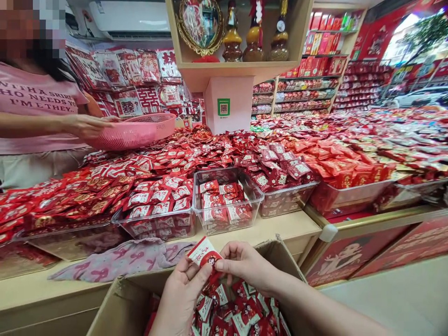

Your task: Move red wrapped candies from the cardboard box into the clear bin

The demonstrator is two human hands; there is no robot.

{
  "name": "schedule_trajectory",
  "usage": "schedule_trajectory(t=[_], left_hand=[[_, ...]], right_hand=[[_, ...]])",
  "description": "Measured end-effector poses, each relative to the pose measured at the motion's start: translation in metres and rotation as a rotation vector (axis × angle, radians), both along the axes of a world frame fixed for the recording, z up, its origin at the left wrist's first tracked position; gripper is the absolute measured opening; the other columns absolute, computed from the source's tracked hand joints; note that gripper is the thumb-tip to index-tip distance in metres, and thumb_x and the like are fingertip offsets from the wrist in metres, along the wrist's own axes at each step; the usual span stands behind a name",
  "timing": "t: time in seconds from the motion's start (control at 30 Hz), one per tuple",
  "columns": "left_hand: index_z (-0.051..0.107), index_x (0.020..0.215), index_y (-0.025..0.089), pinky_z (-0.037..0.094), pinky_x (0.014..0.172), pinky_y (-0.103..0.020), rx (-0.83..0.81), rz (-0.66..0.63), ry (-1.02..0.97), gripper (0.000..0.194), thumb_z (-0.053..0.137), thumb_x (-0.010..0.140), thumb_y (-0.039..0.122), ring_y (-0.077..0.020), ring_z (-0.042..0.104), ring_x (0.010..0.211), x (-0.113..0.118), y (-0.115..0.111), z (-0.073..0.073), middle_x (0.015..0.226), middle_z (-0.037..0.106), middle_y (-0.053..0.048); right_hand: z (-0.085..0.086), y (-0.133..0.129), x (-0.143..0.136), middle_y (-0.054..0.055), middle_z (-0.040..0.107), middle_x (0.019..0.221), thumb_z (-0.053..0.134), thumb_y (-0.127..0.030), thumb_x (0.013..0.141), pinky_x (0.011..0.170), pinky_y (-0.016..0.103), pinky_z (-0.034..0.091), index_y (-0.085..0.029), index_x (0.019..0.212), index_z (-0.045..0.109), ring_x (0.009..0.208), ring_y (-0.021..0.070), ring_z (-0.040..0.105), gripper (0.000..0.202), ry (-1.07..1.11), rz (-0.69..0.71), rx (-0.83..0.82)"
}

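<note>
Between my two hands is a small red and white candy packet (206,254), tilted, its printed face toward me. My left hand (189,284) grips its lower left side with thumb and fingers. At its right edge, my right hand (245,266) pinches it between thumb and curled fingers. Below both hands stands an open cardboard box (119,303) holding many loose packets (241,312) of the same red and white kind. Just beyond, a clear plastic bin (227,224) on the counter holds similar packets (214,205) in stacked rows, lower than its rim.
More bins of red packets (163,196) line the counter on both sides. A pink patterned cloth (133,259) lies on the counter's front ledge. At left, a person in a pink shirt (38,107) holds a pink basket (133,133). A pillar (229,88) rises behind the bins.
</note>
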State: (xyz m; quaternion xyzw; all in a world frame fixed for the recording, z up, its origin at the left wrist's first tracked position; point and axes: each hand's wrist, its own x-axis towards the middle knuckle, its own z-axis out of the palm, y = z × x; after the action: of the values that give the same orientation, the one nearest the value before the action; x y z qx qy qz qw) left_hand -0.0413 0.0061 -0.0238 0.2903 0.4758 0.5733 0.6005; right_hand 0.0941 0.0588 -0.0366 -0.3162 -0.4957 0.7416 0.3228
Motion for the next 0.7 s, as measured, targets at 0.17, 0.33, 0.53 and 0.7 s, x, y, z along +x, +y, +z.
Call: schedule_trajectory(t=[0.17,0.33,0.53,0.7], left_hand=[[0.052,0.105,0.019,0.048,0.074,-0.031,-0.042,-0.033,-0.019,0.049,0.069,0.059,0.026,-0.0188,0.062,0.081,-0.004,0.002,-0.010,0.086,0.067,-0.004],[0.060,0.091,0.019,0.049,0.062,-0.030,-0.039,-0.153,0.141,0.037,0.065,0.061,0.041,-0.0176,0.062,0.064,-0.025,0.009,-0.005,0.079,0.068,-0.004],[0.065,0.078,0.023,0.047,0.060,-0.022,0.222,-0.108,1.101,0.030,0.061,0.060,0.047,-0.0177,0.060,0.066,-0.095,0.047,0.000,0.074,0.068,-0.001],[0.063,0.078,0.022,0.044,0.050,-0.018,0.297,0.103,1.467,0.029,0.049,0.070,0.046,-0.0135,0.059,0.053,-0.131,0.070,-0.028,0.067,0.068,0.001]], right_hand=[[-0.007,0.000,-0.001,-0.002,0.054,0.051,0.065,-0.045,0.057,0.042,0.018,0.035,-0.012,0.065,0.047,0.041,0.0052,0.046,0.038,-0.064,-0.015,0.051],[0.008,0.000,0.008,-0.002,0.051,0.054,0.056,-0.037,0.069,0.045,0.018,0.034,-0.014,0.070,0.050,0.048,0.0069,0.045,0.024,-0.316,0.035,0.311],[0.099,0.078,0.033,0.001,0.057,0.070,0.043,-0.021,0.078,0.061,0.021,0.038,-0.015,0.080,0.056,0.064,0.0091,0.049,0.014,-0.667,-0.279,0.982],[0.114,0.170,0.020,0.006,0.059,0.066,0.048,-0.014,0.072,0.059,0.024,0.039,-0.011,0.076,0.062,0.063,0.0133,0.052,0.015,-1.240,-0.212,0.943]])
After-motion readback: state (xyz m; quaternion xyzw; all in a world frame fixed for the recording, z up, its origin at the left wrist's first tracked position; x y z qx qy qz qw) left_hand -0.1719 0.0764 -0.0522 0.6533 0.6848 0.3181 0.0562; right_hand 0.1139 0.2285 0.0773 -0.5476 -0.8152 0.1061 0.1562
